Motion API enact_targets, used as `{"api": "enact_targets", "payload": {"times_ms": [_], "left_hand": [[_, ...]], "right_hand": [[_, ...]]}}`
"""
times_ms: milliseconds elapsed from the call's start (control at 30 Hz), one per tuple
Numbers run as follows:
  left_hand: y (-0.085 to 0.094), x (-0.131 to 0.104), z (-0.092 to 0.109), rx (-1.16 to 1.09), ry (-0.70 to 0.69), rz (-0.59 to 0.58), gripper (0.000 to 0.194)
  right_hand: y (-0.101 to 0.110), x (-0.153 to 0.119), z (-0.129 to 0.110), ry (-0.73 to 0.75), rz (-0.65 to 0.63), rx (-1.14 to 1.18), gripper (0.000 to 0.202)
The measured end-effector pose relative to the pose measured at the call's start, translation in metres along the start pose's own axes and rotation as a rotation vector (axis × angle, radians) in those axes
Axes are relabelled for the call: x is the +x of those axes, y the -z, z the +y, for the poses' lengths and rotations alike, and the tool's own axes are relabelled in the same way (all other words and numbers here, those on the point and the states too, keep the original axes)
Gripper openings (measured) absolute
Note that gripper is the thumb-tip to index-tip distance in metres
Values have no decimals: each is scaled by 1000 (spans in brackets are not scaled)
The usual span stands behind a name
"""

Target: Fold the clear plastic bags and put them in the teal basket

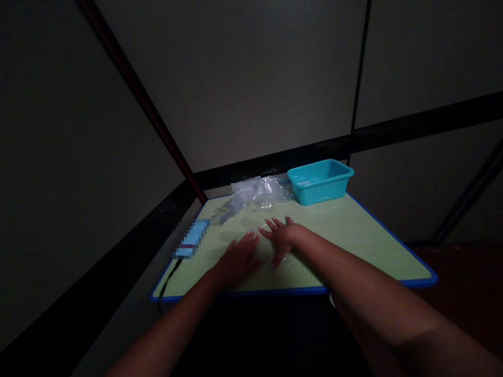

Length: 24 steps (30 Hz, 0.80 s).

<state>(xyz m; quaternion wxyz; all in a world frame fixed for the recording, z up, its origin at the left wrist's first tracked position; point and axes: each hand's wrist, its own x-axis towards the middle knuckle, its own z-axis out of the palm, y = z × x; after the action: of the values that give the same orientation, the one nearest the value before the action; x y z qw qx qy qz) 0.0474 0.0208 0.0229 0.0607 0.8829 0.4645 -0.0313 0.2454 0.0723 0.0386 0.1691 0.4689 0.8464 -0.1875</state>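
Observation:
Both hands rest over a thin clear plastic sheet or bag (pixel 264 225) near the front middle of the pale green table (pixel 353 241). My left hand (pixel 239 260) lies palm down with its fingers pointing forward, the thumb apart. Just to its right, my right hand (pixel 282 238) has its fingers spread, pointing left and forward, and touches the plastic. Neither hand is closed on anything. The outline of the clear plastic is faint and partly hidden beneath the hands.
Crumpled clear plastic bags (pixel 261 191) lie at the table's back. Beside them at the back right stands a turquoise basket (pixel 324 190). A blurred light-blue object (pixel 192 239) with a dark strap sits at the left edge. Walls rise behind and left.

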Motion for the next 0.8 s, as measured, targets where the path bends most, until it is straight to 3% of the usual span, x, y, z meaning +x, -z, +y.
{"api": "enact_targets", "payload": {"times_ms": [167,300,433,567,800], "left_hand": [[-5,-32,-31,50,175,-15,62],[-5,-54,-54,61,192,-10,67],[-8,-60,-57,66,175,15,70],[-9,-58,-55,78,164,22,79],[-3,-59,-50,67,194,-33,92]], "right_hand": [[1,-1,1,0,12,-11,137],[2,-5,-1,-10,23,10,134],[1,-7,-4,10,158,43,127],[-6,-2,-18,169,361,54,103],[-20,8,-54,479,400,-49,73]]}}
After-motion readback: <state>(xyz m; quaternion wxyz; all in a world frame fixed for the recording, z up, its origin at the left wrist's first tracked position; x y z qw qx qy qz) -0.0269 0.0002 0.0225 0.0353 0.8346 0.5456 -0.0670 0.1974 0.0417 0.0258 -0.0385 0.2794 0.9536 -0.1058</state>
